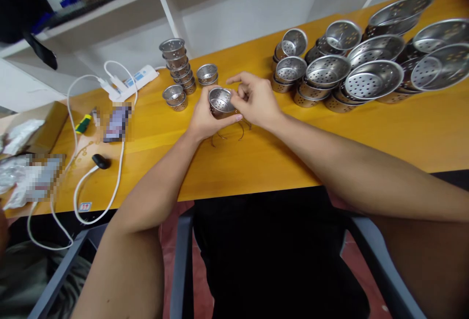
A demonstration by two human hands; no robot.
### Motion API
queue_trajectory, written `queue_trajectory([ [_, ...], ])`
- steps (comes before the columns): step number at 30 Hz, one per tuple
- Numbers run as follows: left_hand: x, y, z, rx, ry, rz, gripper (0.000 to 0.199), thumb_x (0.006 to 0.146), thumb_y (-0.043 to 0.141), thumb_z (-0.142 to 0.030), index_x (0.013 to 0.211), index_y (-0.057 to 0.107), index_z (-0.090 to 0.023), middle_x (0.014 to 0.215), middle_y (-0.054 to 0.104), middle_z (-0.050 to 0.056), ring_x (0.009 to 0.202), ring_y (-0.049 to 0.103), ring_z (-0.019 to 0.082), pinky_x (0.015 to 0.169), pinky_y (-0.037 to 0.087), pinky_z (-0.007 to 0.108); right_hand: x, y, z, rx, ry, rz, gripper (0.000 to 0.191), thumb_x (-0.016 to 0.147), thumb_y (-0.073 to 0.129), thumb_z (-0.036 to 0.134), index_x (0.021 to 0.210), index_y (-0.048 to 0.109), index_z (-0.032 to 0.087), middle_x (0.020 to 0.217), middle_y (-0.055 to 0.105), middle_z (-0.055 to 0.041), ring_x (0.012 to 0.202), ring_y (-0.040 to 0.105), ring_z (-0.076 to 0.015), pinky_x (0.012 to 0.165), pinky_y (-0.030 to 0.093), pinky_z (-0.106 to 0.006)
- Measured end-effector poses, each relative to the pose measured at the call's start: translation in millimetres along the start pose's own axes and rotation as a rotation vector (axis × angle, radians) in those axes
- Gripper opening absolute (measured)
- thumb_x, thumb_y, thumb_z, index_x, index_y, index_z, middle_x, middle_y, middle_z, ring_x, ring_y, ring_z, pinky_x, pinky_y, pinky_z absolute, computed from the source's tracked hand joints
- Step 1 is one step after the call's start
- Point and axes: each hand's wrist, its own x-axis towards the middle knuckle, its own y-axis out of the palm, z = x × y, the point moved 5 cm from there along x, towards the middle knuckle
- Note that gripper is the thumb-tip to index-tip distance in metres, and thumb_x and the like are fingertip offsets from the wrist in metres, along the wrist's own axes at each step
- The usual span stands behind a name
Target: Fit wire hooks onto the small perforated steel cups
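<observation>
My left hand [204,116] is wrapped round a small perforated metal cup [221,102], its open top tilted toward me above the table. My right hand [258,100] is at the right side of the cup's rim. Its index finger sticks out, while the thumb and the other fingers are bent together; whatever they pinch is too small to make out. Several thin curved wires [241,132] show on the table just below the cup, partly hidden by my hands. Behind the cup stands a short stack of small perforated cups [207,74].
Left of my hands are a tall cup stack [176,57] and a shorter one [175,97]. Many stacked perforated baskets [328,72] of growing size line the right. A power strip [141,80], phone [117,122], green-handled tool [84,123] and white cable [119,172] lie left.
</observation>
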Motion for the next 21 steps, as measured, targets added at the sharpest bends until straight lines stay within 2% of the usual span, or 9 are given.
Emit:
queue_trajectory([
  [4,-1,0.6,-2,0.039,-0.050,-0.006,0.113,0.075,0.102,-0.103,0.150,0.063,-0.027,0.134,0.081,0.008,0.114,0.086,0.029,0.108,0.072,0.049,2,5,-2,0.139,-0.003,0.029,0.012,0.105,0.089,0.036,0.112,0.085,0.027,0.071,0.057,0.0028,0.069,0.051,-0.0202,0.072,0.054,-0.040],
  [6,-2,1.5,-1,0.007,-0.047,-0.005,0.109,0.080,0.097,-0.105,0.149,0.065,-0.027,0.131,0.081,0.007,0.111,0.085,0.027,0.105,0.072,0.047,4,6,-1,0.222,-0.007,0.061,0.025,0.107,0.091,0.050,0.109,0.085,0.027,0.073,0.059,0.0014,0.069,0.051,-0.0197,0.067,0.051,-0.038],
  [8,-2,2.1,0,-0.053,-0.030,-0.005,0.102,0.087,0.091,-0.105,0.147,0.067,-0.026,0.129,0.082,0.007,0.109,0.085,0.024,0.102,0.072,0.044,5,4,4,0.306,-0.024,0.098,0.044,0.107,0.092,0.069,0.105,0.084,0.026,0.080,0.068,-0.0019,0.073,0.056,-0.0196,0.067,0.052,-0.037],
  [11,-2,2.2,3,-0.150,-0.015,0.007,0.090,0.095,0.085,-0.103,0.141,0.071,-0.026,0.124,0.083,0.005,0.105,0.084,0.021,0.097,0.071,0.039,6,-1,12,0.404,-0.021,0.214,0.067,0.102,0.091,0.092,0.104,0.084,0.025,0.088,0.076,-0.0049,0.074,0.060,-0.0190,0.065,0.052,-0.035],
  [15,0,0.8,4,-0.232,-0.050,0.052,0.089,0.094,0.086,-0.103,0.138,0.073,-0.027,0.124,0.085,0.005,0.107,0.085,0.021,0.096,0.072,0.038,4,-5,15,0.435,0.054,0.387,0.077,0.086,0.099,0.101,0.107,0.080,0.029,0.074,0.065,0.0016,0.064,0.051,-0.0176,0.057,0.042,-0.035],
  [21,1,-1.2,1,-0.185,-0.069,0.108,0.102,0.082,0.097,-0.102,0.143,0.070,-0.025,0.134,0.086,0.010,0.120,0.087,0.027,0.108,0.072,0.044,6,-1,10,0.450,0.132,0.348,0.088,0.073,0.099,0.111,0.096,0.069,0.031,0.072,0.061,0.0019,0.063,0.052,-0.0188,0.057,0.045,-0.038],
])
